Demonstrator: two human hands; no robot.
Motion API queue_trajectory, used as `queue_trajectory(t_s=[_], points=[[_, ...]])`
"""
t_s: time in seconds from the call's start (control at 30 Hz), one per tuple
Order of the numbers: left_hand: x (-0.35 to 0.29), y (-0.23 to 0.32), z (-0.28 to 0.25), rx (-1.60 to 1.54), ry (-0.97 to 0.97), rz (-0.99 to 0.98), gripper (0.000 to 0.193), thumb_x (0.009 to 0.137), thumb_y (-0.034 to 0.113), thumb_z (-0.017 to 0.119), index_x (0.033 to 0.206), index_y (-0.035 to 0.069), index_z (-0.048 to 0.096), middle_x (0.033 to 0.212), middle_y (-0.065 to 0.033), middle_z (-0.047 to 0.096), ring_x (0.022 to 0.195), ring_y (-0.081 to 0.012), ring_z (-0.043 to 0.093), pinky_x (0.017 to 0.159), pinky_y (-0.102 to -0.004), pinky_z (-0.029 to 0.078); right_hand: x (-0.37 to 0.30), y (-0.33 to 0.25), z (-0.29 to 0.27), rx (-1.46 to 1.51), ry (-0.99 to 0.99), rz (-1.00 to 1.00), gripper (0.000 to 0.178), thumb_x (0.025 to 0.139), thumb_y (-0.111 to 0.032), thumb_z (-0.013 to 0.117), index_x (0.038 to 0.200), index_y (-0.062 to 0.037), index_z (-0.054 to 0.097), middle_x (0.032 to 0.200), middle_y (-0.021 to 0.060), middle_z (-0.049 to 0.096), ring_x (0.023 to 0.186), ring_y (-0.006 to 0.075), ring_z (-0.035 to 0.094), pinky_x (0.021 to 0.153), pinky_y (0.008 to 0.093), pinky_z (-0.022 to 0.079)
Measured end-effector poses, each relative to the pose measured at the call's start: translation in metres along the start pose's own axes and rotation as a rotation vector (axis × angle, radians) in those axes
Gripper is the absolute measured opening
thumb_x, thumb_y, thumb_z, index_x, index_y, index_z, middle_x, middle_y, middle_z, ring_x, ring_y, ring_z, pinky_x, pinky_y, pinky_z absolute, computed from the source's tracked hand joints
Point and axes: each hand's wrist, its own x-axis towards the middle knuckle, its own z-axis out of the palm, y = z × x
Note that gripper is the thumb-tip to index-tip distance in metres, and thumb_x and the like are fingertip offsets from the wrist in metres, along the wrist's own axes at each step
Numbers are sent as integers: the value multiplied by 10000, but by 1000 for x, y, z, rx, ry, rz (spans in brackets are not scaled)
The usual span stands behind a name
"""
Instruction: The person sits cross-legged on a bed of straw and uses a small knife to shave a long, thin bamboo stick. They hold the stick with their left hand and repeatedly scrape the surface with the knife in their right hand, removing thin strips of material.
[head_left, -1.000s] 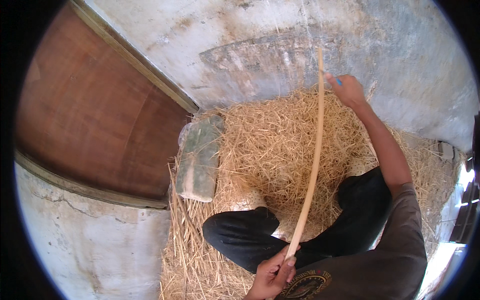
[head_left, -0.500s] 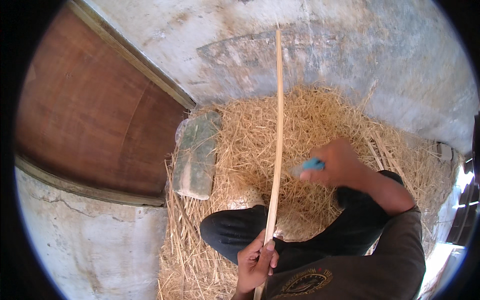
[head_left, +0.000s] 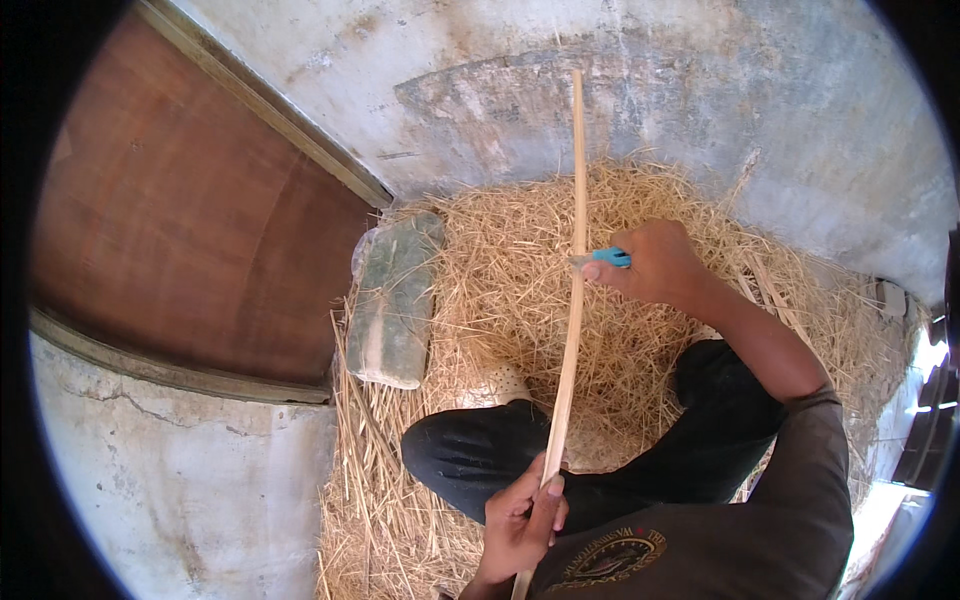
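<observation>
A long, thin pale strip, likely bamboo or wood [head_left: 568,370], runs upright from my lap toward the far wall and bows slightly. My left hand [head_left: 524,522] is closed around its lower part, thumb on top. In my right hand [head_left: 655,262] is a knife with a turquoise handle [head_left: 611,258]. Its short blade [head_left: 581,260] points left and meets the strip's right edge above the middle. The fingers of my right hand are wrapped round the handle, hiding part of it.
Pale shavings [head_left: 500,240] cover the floor around my crossed legs [head_left: 470,450]. A greenish, block-shaped object [head_left: 392,310] lies at left beside a brown wooden door panel [head_left: 200,230]. Beyond the shavings rises a worn plastered wall [head_left: 700,110].
My right hand has moved away from me and left, bringing the blade from beside the strip onto it. The strip's far end has shifted slightly right.
</observation>
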Motion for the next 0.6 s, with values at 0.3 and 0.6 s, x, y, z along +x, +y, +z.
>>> queue_trajectory(t_s=[0.3, 0.6], points=[[-5, -12, 0, 1, 11, 4, 355, 978, 144, 490, 1293, -20, 499, 556, -1, 461, 448, -39, 388, 415, -191, 316, -2, 3, 7, 32, -16, 55, 635, 710, -734, 600, 549, -120, 585, 445, 54, 500, 377, 233, 514, 395, 354, 403], [0, -23, -9, -239, -97, 66, 379, 1007, 165, 435, 1357, 18, 438, 553, 6, 446, 424, -23, 369, 394, -177, 318, 10, 2, -10, -38, 33, -89, 763, 679, -818, 536, 510, -75, 573, 389, 63, 434, 333, 237, 473, 357, 351, 368]])
